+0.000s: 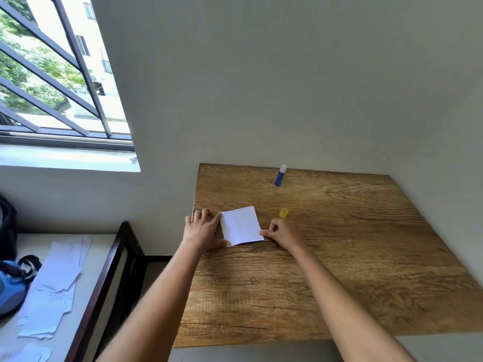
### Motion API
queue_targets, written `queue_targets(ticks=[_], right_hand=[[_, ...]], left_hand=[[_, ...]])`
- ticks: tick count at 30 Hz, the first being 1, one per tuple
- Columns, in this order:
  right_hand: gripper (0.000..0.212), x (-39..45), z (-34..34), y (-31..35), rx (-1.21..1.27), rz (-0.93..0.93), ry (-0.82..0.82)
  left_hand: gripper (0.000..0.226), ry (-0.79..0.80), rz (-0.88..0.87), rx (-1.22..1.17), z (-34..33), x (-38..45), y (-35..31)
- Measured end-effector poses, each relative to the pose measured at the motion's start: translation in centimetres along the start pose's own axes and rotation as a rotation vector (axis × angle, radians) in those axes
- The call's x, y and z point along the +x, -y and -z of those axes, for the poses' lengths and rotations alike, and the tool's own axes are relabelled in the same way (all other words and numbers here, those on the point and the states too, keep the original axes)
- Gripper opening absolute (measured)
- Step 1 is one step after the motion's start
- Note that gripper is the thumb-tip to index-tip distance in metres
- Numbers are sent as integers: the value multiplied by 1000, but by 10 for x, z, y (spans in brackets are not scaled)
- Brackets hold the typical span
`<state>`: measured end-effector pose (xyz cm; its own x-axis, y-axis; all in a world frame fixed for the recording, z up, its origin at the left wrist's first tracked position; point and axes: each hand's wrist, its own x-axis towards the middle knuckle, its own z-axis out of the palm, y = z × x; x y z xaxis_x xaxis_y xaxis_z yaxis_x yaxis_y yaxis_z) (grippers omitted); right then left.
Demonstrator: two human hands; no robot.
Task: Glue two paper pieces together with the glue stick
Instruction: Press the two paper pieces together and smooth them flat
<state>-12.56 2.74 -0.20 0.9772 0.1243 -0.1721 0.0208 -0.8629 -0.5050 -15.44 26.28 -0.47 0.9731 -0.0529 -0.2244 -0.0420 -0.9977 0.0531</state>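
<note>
A small white paper stack (241, 226) lies flat near the left edge of the wooden table (339, 257). My left hand (202, 227) rests at its left side, fingertips on the top-left corner and thumb at the bottom-left corner. On the other side, my right hand (283, 232) has curled fingers, and its fingertips press the paper's lower right corner. The blue glue stick (280, 175) stands uncapped, white tip up, at the far edge of the table. Its yellow cap (283, 212) lies just beyond my right hand.
The table sits in a corner, with walls behind and to the right. To the left stands a lower white surface with a dark frame (104, 283), holding loose paper sheets (57, 280) and a blue bag (10, 286). A barred window (52, 74) is upper left.
</note>
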Motion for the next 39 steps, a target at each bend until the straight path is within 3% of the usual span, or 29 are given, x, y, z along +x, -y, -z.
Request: queue_targets(ticks=[3,8,11,17,30,33,35,39], right_hand=[[34,-12,1,-1,19,-19,-13],[16,-44,-29,15,166,95,-306],[30,-60,-62,37,7,255,-295],[31,-76,-83,47,-218,356,-392],[31,-68,-53,3,-213,71,-461],[27,-59,-56,17,-264,143,-538],[35,-46,-58,38,-268,240,-462],[42,-16,-68,73,-289,267,-155]], left_hand=[[95,-7,-2,2,-1,-1,1],[95,-6,0,-15,-2,0,1],[94,-5,1,-34,-4,-1,2],[94,14,3,-53,-7,-2,2],[95,34,-5,-71,-3,-5,0],[93,21,-6,-66,-2,-6,-2],[88,22,-8,-38,0,-6,-3],[82,37,-7,-7,5,-6,-4]])
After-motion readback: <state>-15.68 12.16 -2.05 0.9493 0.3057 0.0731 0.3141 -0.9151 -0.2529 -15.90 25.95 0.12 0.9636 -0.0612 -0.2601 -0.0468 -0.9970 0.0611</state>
